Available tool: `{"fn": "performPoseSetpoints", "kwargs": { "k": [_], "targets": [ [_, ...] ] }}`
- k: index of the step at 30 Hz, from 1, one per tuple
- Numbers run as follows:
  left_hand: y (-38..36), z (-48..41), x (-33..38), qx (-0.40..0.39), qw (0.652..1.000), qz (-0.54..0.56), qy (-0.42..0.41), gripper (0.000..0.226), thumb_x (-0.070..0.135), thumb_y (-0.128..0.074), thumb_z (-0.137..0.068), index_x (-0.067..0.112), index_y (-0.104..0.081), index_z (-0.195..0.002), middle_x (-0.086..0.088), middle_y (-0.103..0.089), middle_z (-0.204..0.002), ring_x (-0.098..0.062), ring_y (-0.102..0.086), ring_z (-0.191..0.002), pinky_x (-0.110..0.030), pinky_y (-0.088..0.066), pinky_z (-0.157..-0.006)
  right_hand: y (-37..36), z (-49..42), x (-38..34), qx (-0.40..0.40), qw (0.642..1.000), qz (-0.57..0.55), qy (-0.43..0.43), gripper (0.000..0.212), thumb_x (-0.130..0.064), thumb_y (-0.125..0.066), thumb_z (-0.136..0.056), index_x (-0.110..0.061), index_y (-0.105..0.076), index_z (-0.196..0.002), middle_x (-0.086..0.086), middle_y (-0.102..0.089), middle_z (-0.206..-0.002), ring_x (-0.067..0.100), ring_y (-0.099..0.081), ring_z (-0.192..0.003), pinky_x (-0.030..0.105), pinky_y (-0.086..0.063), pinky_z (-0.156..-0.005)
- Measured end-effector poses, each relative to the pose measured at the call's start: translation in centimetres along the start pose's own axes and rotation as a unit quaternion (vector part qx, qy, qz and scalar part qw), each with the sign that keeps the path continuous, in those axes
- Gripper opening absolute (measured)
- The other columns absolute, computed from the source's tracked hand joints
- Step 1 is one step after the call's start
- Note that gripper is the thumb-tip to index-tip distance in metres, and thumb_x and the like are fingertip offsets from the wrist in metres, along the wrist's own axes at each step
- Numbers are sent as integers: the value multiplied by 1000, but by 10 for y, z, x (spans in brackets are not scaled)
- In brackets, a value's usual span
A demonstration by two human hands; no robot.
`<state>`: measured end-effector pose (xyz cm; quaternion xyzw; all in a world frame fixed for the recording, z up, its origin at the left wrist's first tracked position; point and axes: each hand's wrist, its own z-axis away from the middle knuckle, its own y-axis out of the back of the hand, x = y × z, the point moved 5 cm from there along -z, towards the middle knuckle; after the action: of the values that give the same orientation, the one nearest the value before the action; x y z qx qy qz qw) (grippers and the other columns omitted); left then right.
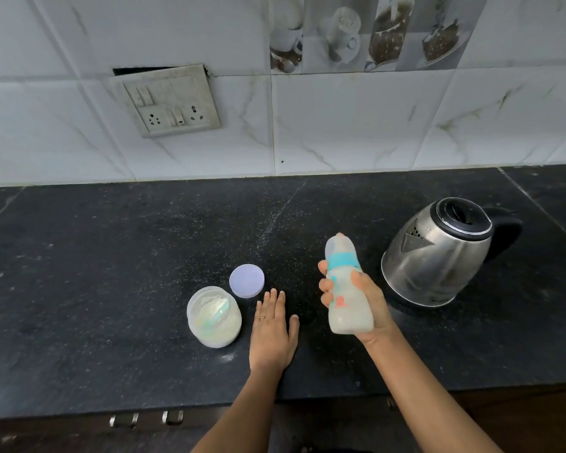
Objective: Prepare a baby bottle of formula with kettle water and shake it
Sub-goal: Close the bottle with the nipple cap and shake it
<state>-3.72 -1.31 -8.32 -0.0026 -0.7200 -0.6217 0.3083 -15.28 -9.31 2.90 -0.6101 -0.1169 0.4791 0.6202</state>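
Note:
My right hand point(368, 302) grips a baby bottle point(345, 286) above the counter, fingers curled round its body. The bottle has a teal collar and a clear cap, is full of cloudy white liquid, and tilts slightly left. My left hand point(273, 328) rests flat on the black counter, fingers straight, holding nothing. Just left of it stands an open jar of white formula powder point(213, 317) with a scoop inside. The jar's pale lilac lid point(246, 281) lies flat behind it. A steel kettle point(438, 253) with a black lid and handle stands to the right of the bottle.
The black stone counter point(111, 256) runs wall to wall, its front edge near my body. A tiled wall rises behind, with a socket and switch plate point(172, 101) at upper left. Drawer handles point(144, 419) show below the counter edge.

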Motion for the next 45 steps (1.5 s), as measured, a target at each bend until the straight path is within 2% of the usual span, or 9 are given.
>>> {"fn": "performPoseSetpoints", "kwargs": {
  "k": [4,13,18,21,27,31,36,40,45],
  "targets": [
    [-1,0,-1,-1,1000,-2,0,76,51,-6,-88,13,-21,-151,-5,-16,-159,-14,-5,-148,-24,11,-115,7,-9,-2,38,991,-122,36,97,-14,-98,-37,-9,-51,-123,15,-63,-102,23,-68,-81,34,-59,-64],
    [-3,0,-1,7,1000,3,0,73,50,-10,-89,11,-26,-149,-6,-20,-158,-15,-8,-147,-26,6,-117,4,-6,-6,41,993,-107,25,59,-18,-84,-64,-8,-54,-114,13,-61,-101,21,-65,-78,31,-59,-65],
    [-5,-1,-3,7,1000,6,-1,72,50,-12,-90,12,-25,-150,-6,-19,-158,-15,-8,-147,-26,8,-117,-2,1,-4,-21,999,26,-11,91,-21,-90,-58,-6,-40,-133,12,-60,-104,18,-61,-71,28,-56,-57],
    [-4,-1,-2,9,1000,7,-1,72,50,-12,-90,11,-27,-149,-7,-21,-158,-16,-10,-147,-27,6,-117,11,-7,0,15,994,-112,-6,110,-14,-96,-44,-10,-42,-140,15,-62,-107,23,-67,-77,31,-59,-60],
    [-6,-1,-4,8,1000,7,2,71,50,-13,-90,12,-27,-149,-6,-21,-158,-16,-10,-147,-27,4,-118,7,-1,3,-45,998,-31,-35,68,-21,-80,-72,-5,-41,-125,12,-59,-105,17,-61,-73,27,-57,-61],
    [-5,-1,-3,5,1000,1,-1,72,50,-10,-89,13,-24,-150,-6,-19,-158,-15,-8,-147,-25,8,-116,25,-9,3,21,975,-220,-24,79,-15,-89,-59,-5,-49,-127,14,-62,-104,23,-67,-80,34,-59,-63],
    [-4,-1,-3,7,1000,6,-1,73,51,-10,-89,13,-24,-150,-6,-18,-159,-15,-8,-148,-25,9,-116,14,-3,5,12,998,-45,-42,73,-25,-85,-64,-7,-44,-122,11,-59,-100,16,-61,-66,25,-55,-55],
    [-4,0,-3,6,1000,9,-1,73,50,-11,-89,11,-26,-149,-6,-21,-158,-16,-9,-147,-25,8,-116,18,-8,10,1,975,-210,-74,74,-18,-84,-65,-2,-46,-127,17,-58,-107,22,-64,-66,32,-58,-56],
    [-3,-1,-1,10,1000,11,-2,72,49,-13,-89,11,-27,-149,-7,-22,-157,-16,-11,-147,-26,7,-116,9,-4,7,-22,995,-81,-53,60,-33,-66,-80,-5,-43,-127,12,-58,-108,18,-61,-64,26,-55,-55]
  ]
}}
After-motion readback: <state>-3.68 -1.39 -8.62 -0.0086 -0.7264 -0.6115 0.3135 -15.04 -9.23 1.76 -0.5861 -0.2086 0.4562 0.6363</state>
